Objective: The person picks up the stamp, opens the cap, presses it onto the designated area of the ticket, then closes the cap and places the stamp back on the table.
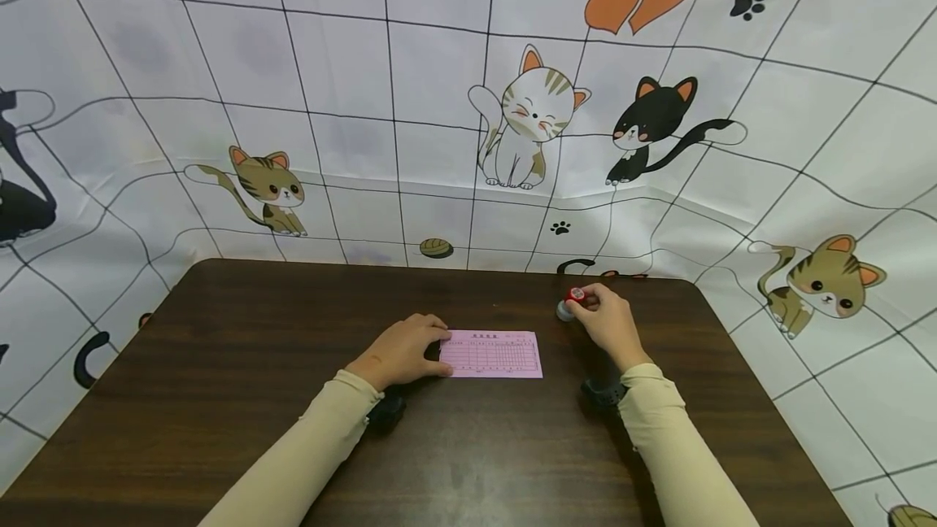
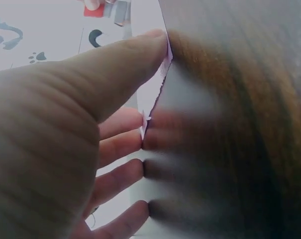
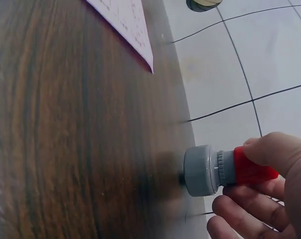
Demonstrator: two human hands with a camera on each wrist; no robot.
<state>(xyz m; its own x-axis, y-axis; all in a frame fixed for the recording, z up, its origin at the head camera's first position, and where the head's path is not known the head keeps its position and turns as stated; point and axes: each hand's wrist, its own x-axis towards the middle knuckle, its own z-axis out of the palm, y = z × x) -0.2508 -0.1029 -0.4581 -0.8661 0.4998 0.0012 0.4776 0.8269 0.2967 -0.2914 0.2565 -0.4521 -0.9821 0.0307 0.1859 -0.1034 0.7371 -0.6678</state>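
Observation:
A pink printed form (image 1: 492, 354) with a ruled grid lies flat on the table. My left hand (image 1: 405, 350) rests at its left edge, the thumb by the near corner and the fingertips by the far one. In the left wrist view the thumb (image 2: 125, 62) lies along the form's edge (image 2: 152, 92), with the other fingers extended down to the tabletop. To the right of the form, my right hand (image 1: 609, 322) pinches the red top of a small stamp (image 3: 254, 167). Its grey base (image 3: 199, 171) stands at the tabletop, and the red end (image 1: 576, 294) bears a white mark.
The dark wood table (image 1: 241, 364) has rounded far corners. Behind it and along its sides hangs a white sheet (image 1: 351, 145) with grid lines and cartoon cats. A dark band (image 1: 385, 413) is on the left wrist, and another (image 1: 604, 393) on the right.

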